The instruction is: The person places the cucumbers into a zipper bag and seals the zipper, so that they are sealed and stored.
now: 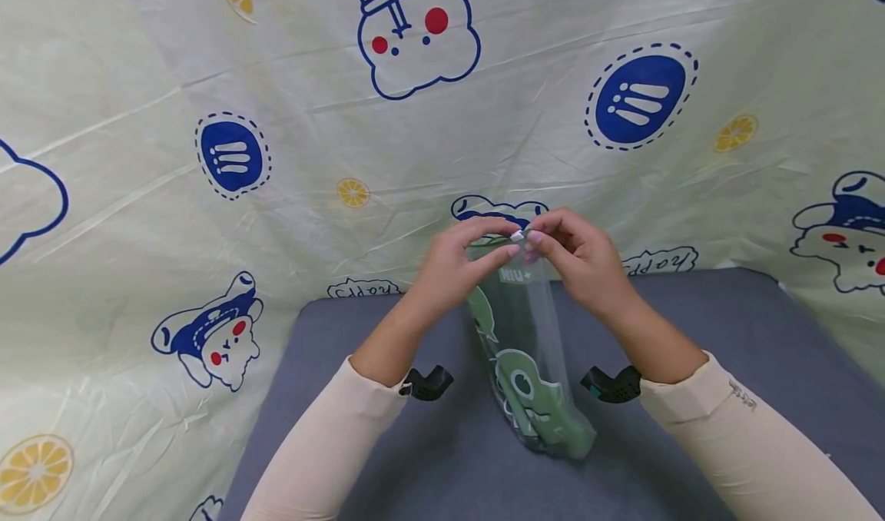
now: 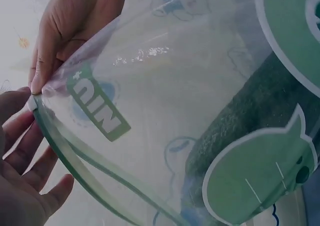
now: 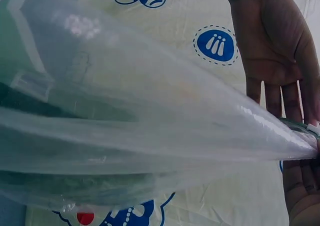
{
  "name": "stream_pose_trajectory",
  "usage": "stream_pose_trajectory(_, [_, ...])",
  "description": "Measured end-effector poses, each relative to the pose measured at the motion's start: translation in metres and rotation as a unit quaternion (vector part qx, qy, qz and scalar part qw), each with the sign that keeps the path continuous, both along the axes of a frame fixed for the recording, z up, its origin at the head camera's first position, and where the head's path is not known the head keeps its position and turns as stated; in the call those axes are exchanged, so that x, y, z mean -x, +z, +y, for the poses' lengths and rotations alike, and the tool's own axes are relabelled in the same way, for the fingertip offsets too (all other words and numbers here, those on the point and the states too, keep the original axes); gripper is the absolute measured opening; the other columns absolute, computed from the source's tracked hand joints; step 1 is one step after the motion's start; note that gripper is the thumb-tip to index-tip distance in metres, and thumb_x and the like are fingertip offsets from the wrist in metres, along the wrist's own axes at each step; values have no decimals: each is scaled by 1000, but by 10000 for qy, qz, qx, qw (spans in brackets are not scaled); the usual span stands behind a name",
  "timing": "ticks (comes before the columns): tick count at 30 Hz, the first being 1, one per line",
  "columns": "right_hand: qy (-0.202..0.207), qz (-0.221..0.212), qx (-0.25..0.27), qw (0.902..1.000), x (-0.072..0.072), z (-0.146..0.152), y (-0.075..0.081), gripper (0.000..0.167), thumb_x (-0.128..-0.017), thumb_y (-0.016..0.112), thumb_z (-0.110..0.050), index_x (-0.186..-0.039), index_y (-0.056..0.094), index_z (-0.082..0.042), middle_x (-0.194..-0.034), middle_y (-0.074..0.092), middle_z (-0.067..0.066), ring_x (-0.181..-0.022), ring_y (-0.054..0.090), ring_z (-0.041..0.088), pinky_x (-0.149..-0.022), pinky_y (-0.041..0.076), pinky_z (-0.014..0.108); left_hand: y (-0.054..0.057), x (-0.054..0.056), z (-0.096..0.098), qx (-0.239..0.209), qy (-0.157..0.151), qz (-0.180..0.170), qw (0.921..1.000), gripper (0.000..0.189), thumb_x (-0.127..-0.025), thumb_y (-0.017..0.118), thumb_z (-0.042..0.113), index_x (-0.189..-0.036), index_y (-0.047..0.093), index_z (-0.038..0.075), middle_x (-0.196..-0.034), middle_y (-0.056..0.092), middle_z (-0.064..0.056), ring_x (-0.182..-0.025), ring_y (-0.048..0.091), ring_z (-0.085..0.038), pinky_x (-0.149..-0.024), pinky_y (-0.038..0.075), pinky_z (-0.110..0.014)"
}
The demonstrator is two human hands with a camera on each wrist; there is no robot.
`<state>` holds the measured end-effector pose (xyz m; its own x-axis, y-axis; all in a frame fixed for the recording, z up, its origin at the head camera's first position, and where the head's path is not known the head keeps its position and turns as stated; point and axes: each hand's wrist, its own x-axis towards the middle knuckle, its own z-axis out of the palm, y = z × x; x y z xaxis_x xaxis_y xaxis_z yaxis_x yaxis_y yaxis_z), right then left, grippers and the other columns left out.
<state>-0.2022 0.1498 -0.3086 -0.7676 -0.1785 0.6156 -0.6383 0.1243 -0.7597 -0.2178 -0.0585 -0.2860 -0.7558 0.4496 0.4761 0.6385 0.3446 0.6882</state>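
A clear plastic slider bag (image 1: 531, 313) with green cartoon monster prints hangs down from both hands to the grey table. At its mouth, my left hand (image 1: 459, 260) pinches the small white zip slider (image 2: 33, 105) between thumb and forefinger. My right hand (image 1: 581, 256) pinches the top corner of the bag right beside that slider, its fingertips close to the left ones. Inside the bag is a long, dark green, bumpy thing like a cucumber (image 2: 237, 113). In the right wrist view the bag covers much of the frame, and the right hand (image 3: 300, 196) shows only partly at the edge.
The grey table (image 1: 698, 336) spreads under the bag and forearms. Behind and at the sides hangs a pale sheet (image 1: 290, 68) with blue cartoon and orange-slice prints. A black wrist device (image 1: 430, 383) sits at the left wrist and another (image 1: 611, 385) at the right.
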Motion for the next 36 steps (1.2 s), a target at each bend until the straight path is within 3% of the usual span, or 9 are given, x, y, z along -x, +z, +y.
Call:
stream_pose_trajectory(6, [47,-15,-7,10000,0,1,-3,10,-103,56,2,-108,62,7,-91,64,3,-80,66,14,-77,57,20,-1,3,7,-61,-60,-209,9997,23,-100,69,28,-116,76,13,-116,72,2,-115,61,-10,-104,53,-41])
stream_pose_trajectory(11, [71,-85,-2,9999,-2,1,-3,10,-102,57,1,-109,62,7,-92,64,2,-80,66,14,-77,57,20,-1,3,7,-152,-187,-292,9993,22,-100,69,26,-115,76,11,-114,71,1,-111,61,-10,-98,54,-32])
stream_pose_trajectory(22, [8,-201,-59,9998,-5,1,-1,11,-103,57,-2,-109,62,6,-88,63,2,-79,64,16,-73,56,20,-1,3,4,-342,-420,-495,9973,20,-100,68,21,-113,75,8,-111,71,-4,-95,64,-13,-83,57,-27])
stream_pose_trajectory(36, [-138,-149,-105,9997,-10,4,-2,10,-102,58,0,-109,62,7,-87,63,-1,-78,64,14,-69,54,20,2,-2,-5,-7,-486,-711,9963,18,-100,69,20,-112,75,8,-103,73,-3,-87,62,-13,-74,52,-22])
